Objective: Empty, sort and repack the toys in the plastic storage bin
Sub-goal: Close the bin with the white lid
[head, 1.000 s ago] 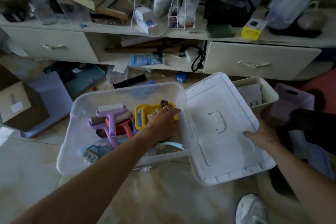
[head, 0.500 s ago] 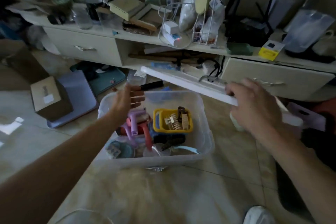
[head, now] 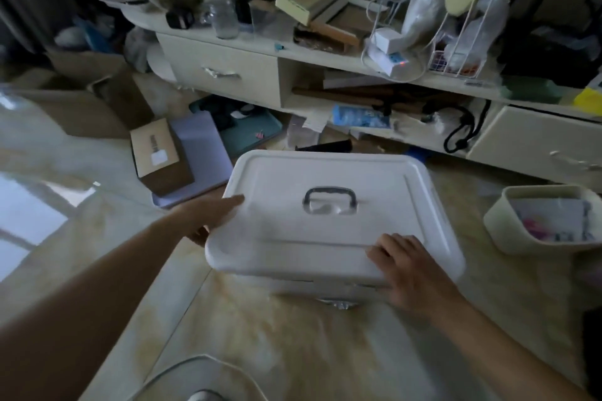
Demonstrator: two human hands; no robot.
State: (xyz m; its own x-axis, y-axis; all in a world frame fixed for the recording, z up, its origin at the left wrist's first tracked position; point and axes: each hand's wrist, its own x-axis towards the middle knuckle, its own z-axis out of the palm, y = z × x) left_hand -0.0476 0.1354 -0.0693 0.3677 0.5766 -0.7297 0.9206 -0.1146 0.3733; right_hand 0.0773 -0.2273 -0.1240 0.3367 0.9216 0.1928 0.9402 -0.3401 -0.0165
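The white lid (head: 332,238) with a grey handle (head: 329,200) lies flat on top of the clear plastic storage bin (head: 306,286) on the tiled floor; only a strip of the bin's front wall shows beneath it. The toys inside are hidden. My left hand (head: 211,215) holds the lid's left edge, thumb on top and fingers underneath. My right hand (head: 410,267) rests on the lid's front right corner, fingers spread and bent over the top.
A cream basket (head: 508,234) with papers stands to the right. A cardboard box (head: 159,156) on a lilac board (head: 202,146) lies to the left. Behind runs a low cluttered cabinet (head: 224,72) with drawers. A clear curved object (head: 202,374) sits at the bottom.
My left hand left the toys in the open bin. My right hand lifted the lid from the right side over the bin. Now the lid covers the bin and both hands are on it.
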